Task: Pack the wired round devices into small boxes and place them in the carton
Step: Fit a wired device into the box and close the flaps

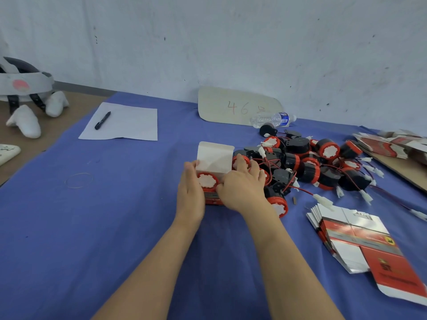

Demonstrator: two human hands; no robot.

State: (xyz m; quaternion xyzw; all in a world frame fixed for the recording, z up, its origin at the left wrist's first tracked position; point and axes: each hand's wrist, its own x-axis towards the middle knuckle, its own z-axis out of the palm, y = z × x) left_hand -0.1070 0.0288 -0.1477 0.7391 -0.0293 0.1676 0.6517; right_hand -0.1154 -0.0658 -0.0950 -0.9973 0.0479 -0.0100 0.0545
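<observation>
— How far along, from the head view?
— Barely begun. Seated in the open box (pixel 215 158), flap up: one device (pixel 207 181). Gripped at one side by the left hand (pixel 190 192); met on the other by the right hand (pixel 240 188), perhaps pinching, cannot tell.
— Left to do?
— Closing, then packing the whole pile (pixel 312 165) into the flat boxes (pixel 358 241) nearby. No carton in view.

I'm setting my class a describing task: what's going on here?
A person is packing. The left hand and the right hand grip a small box from either side; its lid flap stands open and one round device sits inside. A pile of wired devices lies to its right, a stack of flat boxes closer in.
</observation>
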